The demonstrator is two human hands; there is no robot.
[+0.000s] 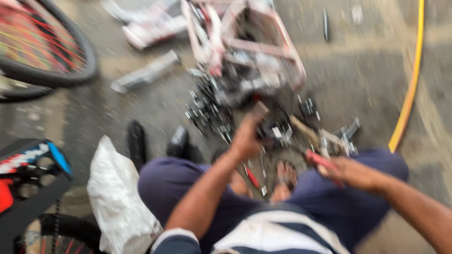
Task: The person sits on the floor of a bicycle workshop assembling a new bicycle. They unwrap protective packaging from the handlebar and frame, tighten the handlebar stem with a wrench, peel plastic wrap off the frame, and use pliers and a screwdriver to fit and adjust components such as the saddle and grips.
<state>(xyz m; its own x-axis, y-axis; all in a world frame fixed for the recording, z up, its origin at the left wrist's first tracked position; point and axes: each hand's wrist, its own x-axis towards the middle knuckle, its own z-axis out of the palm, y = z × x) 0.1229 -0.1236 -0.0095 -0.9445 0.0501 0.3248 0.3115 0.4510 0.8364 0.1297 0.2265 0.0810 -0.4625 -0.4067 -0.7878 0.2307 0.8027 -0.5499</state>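
The right hand (351,173) has its fingers wrapped around a red-handled tool (319,159), gripped at the handle, probably for leverage; its long axis runs up-left toward the scattered metal parts (209,113) on the floor (358,75). The left hand (246,137) reaches forward, fingers closed on a small dark part (260,109), blurred. A pale bicycle frame (245,47) lies beyond.

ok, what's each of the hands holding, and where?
Right hand grips a red-handled tool by its handle. Left hand closes on a small dark part; blur hides where.
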